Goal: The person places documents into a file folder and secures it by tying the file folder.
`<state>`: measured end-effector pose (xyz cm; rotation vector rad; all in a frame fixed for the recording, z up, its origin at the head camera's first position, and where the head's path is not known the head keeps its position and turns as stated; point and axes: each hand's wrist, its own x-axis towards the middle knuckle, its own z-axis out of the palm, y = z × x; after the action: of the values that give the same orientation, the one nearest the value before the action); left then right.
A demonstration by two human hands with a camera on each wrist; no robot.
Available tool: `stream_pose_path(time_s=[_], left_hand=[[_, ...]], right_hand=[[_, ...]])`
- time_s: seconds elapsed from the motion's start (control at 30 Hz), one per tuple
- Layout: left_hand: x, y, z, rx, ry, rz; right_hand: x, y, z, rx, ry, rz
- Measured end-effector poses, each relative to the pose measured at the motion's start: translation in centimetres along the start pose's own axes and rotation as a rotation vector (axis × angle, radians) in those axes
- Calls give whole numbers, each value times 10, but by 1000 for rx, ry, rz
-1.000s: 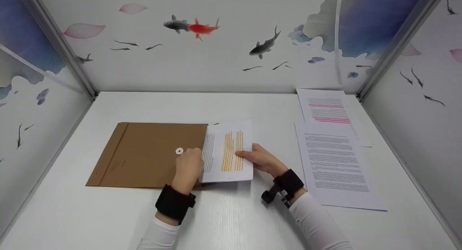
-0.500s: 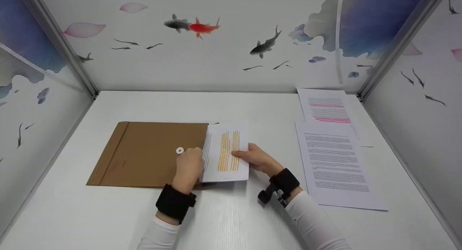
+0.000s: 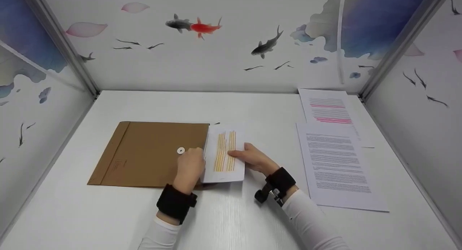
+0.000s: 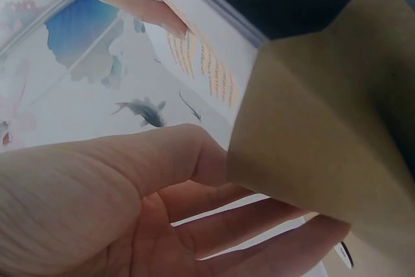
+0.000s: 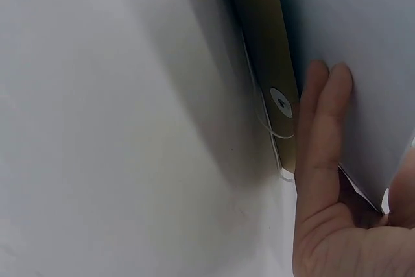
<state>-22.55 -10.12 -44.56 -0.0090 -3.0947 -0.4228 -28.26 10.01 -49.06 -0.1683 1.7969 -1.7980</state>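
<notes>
A brown paper document envelope [image 3: 148, 149] lies left of the middle, its mouth toward the right and a white button [image 3: 181, 150] on its front. My left hand [image 3: 190, 167] grips the edge of that mouth; in the left wrist view the envelope's wall [image 4: 305, 115] bows up between thumb and fingers. White printed sheets [image 3: 222, 176] with yellow-highlighted lines reach partly into the envelope. The right hand [image 3: 256, 159] pinches their outer end, thumb on top and fingers [image 5: 324, 121] flat beneath. The inner part of the sheets is hidden.
On the right of the white table [image 3: 231, 221] lies a printed page [image 3: 337, 167], overlapping another page with pink highlights [image 3: 323, 94]. In the right wrist view a second button [image 5: 281, 102] with a loose string [image 5: 266, 121] shows on the envelope flap. Painted panels [image 3: 231, 62] enclose the table.
The right hand has moved left, pushing the sheets deeper into the envelope; less of their printed text shows. My left hand stays at the envelope's mouth.
</notes>
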Motion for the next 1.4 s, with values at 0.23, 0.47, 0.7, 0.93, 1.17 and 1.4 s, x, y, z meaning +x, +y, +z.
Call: stream_pose_path(time_s=[0.23, 0.47, 0.7, 0.93, 1.17, 1.4], left_hand=[[-1, 1, 0, -6, -11, 11], [-1, 1, -1, -7, -26, 7], [-2, 1, 0, -14, -35, -2], [-1, 1, -1, -1, -28, 2], [-2, 0, -1, 2, -25, 5], [-2, 0, 0, -4, -6, 19]], right_hand=[[1, -1, 1, 12, -13, -8], [2, 1, 0, 22, -8, 8], [-2, 2, -4, 36, -24, 21], [-12, 3, -12, 43, 24, 36], [-23, 2, -17, 104, 48, 65], [-30, 1, -21, 129, 64, 56]])
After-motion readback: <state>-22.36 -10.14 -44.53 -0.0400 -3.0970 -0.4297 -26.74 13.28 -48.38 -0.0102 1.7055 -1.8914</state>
